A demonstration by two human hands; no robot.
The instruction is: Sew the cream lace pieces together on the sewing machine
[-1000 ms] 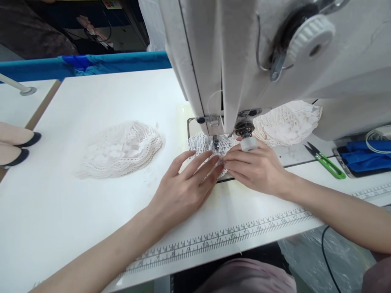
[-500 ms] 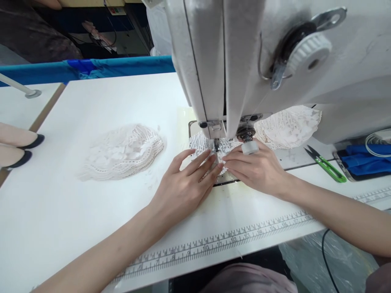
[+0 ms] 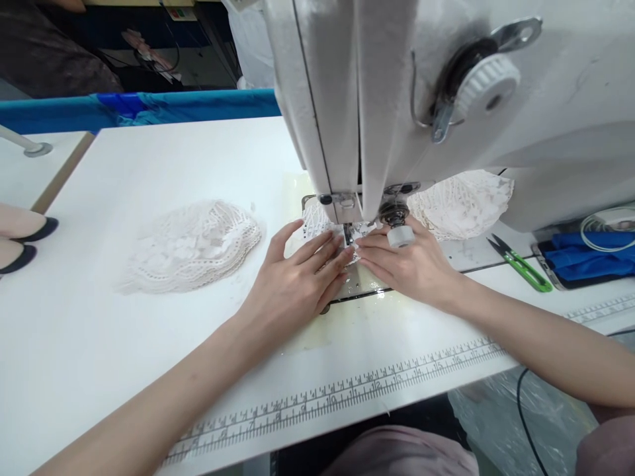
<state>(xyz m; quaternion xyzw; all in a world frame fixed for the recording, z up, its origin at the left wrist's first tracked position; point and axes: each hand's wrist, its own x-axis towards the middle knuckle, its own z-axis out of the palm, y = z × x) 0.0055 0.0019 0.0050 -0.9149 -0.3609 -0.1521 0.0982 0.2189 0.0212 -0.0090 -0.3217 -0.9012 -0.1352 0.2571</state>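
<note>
My left hand [image 3: 296, 285] lies flat with fingers stretched out on a small white lace piece [image 3: 315, 219] at the needle of the white sewing machine [image 3: 397, 99]. My right hand [image 3: 407, 266] rests opposite it, fingers extended and pressing the same lace from the right, fingertips almost meeting the left ones just in front of the presser foot [image 3: 349, 235]. Most of the lace piece is hidden under both hands.
A stack of white lace pieces [image 3: 191, 246] lies to the left on the white table [image 3: 149, 165]. More lace [image 3: 464, 201] sits behind the machine. Green thread snips [image 3: 520, 264] and blue cloth [image 3: 585, 254] are at the right. A printed ruler [image 3: 347, 393] runs along the front edge.
Both hands have slid the lace piece away from me, further under the presser foot; less of the lace shows in front of the needle now.
</note>
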